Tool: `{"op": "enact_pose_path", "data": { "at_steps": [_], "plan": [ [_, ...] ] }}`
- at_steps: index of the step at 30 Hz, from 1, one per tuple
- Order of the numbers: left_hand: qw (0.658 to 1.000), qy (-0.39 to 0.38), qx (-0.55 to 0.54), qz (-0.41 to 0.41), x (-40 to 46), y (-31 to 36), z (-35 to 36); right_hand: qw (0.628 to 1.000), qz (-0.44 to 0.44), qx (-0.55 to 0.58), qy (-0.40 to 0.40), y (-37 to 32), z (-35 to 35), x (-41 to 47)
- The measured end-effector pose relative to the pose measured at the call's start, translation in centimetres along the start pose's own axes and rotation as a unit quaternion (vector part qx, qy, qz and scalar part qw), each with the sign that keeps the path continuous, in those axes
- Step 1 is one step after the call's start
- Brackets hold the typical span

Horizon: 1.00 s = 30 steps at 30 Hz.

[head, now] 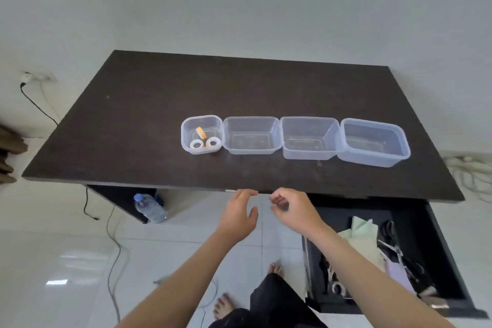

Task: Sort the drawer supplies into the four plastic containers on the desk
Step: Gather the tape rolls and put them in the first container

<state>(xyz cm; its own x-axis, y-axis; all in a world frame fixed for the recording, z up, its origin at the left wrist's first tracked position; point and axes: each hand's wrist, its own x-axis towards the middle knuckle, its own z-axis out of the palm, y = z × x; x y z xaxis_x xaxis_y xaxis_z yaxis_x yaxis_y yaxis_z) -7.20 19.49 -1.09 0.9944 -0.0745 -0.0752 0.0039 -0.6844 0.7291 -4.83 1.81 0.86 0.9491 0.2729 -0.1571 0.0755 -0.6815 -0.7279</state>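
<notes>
Your left hand (241, 214) hangs open, your right hand (291, 210) loosely curled, holding nothing; at 4 o'clock, the drawer (415, 224) holds stiff scissors (396, 250), probably best gripped by the closed blades.

1. One view only, head cam, worn by the person, wide-angle w/ curved edges.
2. Looks fwd and steeply down over the bench (165, 104) from its near side; the far edge meets a pale wall at top of frame.
3. Both forearms enter from the bottom; left hand (239, 217) and right hand (295, 210) sit near centre, close to the lens.
4. Floor, bare feet and the open drawer (415, 210) fill the lower part, so the cam stands right above the person's legs.
5. No 2nd view, nothing shared.
</notes>
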Motion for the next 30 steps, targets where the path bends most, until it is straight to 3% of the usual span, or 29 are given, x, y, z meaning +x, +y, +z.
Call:
{"op": "enact_pose_path", "data": {
  "at_steps": [9, 17, 22, 26, 30],
  "plan": [
    [0.992, -0.124, -0.005, 0.021, -2.2, 7.5, 11.4, 0.990, 0.137, 0.001, 0.017, 11.9, -6.2, -8.4],
    [0.969, -0.237, 0.016, -0.071, -3.7, 11.3, 20.9, 0.973, 0.206, -0.020, -0.101, 21.3, -8.7, -13.1],
    [0.939, -0.303, 0.066, -0.150, -4.5, 10.5, 24.8, 0.940, 0.226, -0.049, -0.251, 25.0, -8.4, -13.7],
    [0.920, -0.341, 0.133, -0.140, -4.8, 9.5, 26.3, 0.920, 0.195, -0.128, -0.316, 27.0, -8.8, -13.9],
    [0.920, -0.333, 0.173, -0.117, -5.1, 9.1, 27.2, 0.924, 0.182, -0.129, -0.311, 28.1, -9.2, -13.8]
  ]
}}
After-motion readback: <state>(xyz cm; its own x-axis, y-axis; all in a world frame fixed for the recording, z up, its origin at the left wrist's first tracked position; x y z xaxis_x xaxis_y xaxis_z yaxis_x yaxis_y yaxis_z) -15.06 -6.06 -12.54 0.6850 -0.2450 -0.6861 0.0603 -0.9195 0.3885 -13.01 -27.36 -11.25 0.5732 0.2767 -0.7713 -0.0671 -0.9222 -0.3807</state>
